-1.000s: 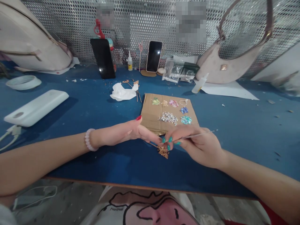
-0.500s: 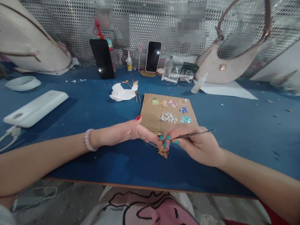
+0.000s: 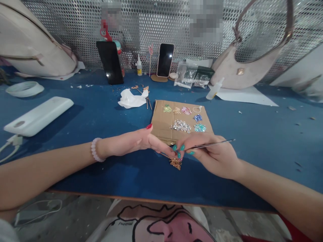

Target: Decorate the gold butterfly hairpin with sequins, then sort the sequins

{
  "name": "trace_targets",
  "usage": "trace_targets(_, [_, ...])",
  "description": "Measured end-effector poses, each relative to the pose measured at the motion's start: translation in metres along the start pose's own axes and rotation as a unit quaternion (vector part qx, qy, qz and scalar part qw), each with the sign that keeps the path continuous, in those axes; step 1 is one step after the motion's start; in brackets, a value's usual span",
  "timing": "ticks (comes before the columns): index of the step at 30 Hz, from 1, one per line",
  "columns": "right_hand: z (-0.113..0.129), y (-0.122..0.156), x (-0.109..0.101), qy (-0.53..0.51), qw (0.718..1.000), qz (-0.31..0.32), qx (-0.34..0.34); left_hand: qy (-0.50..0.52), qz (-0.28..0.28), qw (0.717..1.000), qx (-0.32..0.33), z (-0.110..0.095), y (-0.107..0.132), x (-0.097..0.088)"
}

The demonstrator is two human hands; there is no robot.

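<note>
My left hand (image 3: pixel 137 142) reaches in from the left, its fingers pinched on a gold filigree hairpin ornament (image 3: pixel 176 163) that lies on the blue table (image 3: pixel 101 117). My right hand (image 3: pixel 214 154) is closed round thin metal tweezers (image 3: pixel 214 144), whose tip points down at the ornament. Just behind the hands lies a brown cardboard piece (image 3: pixel 161 122) with several small heaps of coloured rhinestones (image 3: pixel 180 126).
A white power bank (image 3: pixel 37 116) and a white dish (image 3: pixel 24 89) sit at the left. Two phones (image 3: pixel 166 60) stand at the back by a glue bottle (image 3: pixel 139 66), plastic bags (image 3: pixel 188 77), a crumpled tissue (image 3: pixel 131 99) and a pale handbag (image 3: pixel 242 67).
The tweezers' rear end has swung slightly up and down while my right fingers worked over the ornament. My left hand has stayed still.
</note>
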State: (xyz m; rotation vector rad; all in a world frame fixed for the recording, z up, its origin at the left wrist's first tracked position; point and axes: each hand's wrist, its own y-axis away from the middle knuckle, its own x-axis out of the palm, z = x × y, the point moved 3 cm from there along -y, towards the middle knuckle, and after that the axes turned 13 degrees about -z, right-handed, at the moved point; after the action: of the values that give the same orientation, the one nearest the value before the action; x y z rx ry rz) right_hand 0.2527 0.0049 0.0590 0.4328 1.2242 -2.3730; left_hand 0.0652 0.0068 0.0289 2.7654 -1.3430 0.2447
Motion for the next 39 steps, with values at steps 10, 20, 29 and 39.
trace_targets(10, [0.002,0.000,0.001,0.000,1.000,0.014,-0.013,0.010,0.005,0.999,0.033,0.002,0.001,-0.002])
trace_targets(20, [0.005,0.000,0.000,-0.009,0.999,0.018,-0.034,0.004,0.003,1.000,-0.004,-0.001,0.001,0.001])
trace_targets(29, [0.003,0.003,0.000,-0.024,0.999,0.015,-0.020,0.017,0.002,1.000,0.009,0.002,0.001,-0.001])
trace_targets(39, [-0.006,0.001,-0.006,0.004,0.997,-0.082,0.018,-0.078,-0.076,0.994,-0.002,-0.002,-0.003,-0.002])
